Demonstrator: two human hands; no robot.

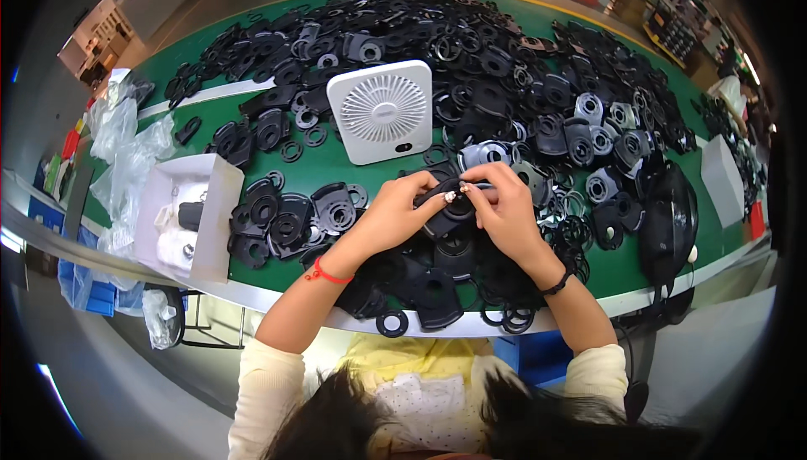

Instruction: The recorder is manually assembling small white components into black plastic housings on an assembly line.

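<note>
Both my hands meet over the near middle of the table around one black plastic part with a round opening. My left hand grips its left side, thumb laid across the top. From the right, my right hand pinches its upper edge, thumb and fingertips close to the left thumb. The fingers hide much of the part. Below my hands lie similar black parts and a loose black ring at the table's front edge. More black rings lie to the right of my right hand.
A white square fan stands beyond my hands. Black parts cover the far side of the green table. A white box with items inside sits left, beside clear plastic bags. At right are a black bag and a white box.
</note>
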